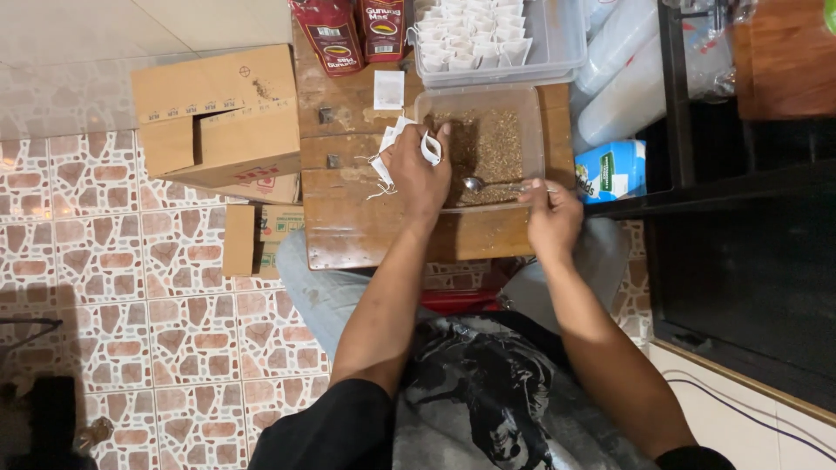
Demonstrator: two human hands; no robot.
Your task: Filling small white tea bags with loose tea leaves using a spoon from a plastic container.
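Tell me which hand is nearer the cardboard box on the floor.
Left. The left hand, holding small white bags, is over the wooden table just right of the cardboard box. The right hand, holding a spoon, is farther right, at the clear tub's near edge.

Tiled floor [113, 287] patterned with reddish-brown stone shapes on white, giving way to plain pale tiles [78, 35] at upper left. Worn wooden table [348, 226] in the middle, scuffed and stained. Dark shelving unit [740, 218] along the right. Cardboard boxes [218, 117] beside the table. Dim, warm indoor light.
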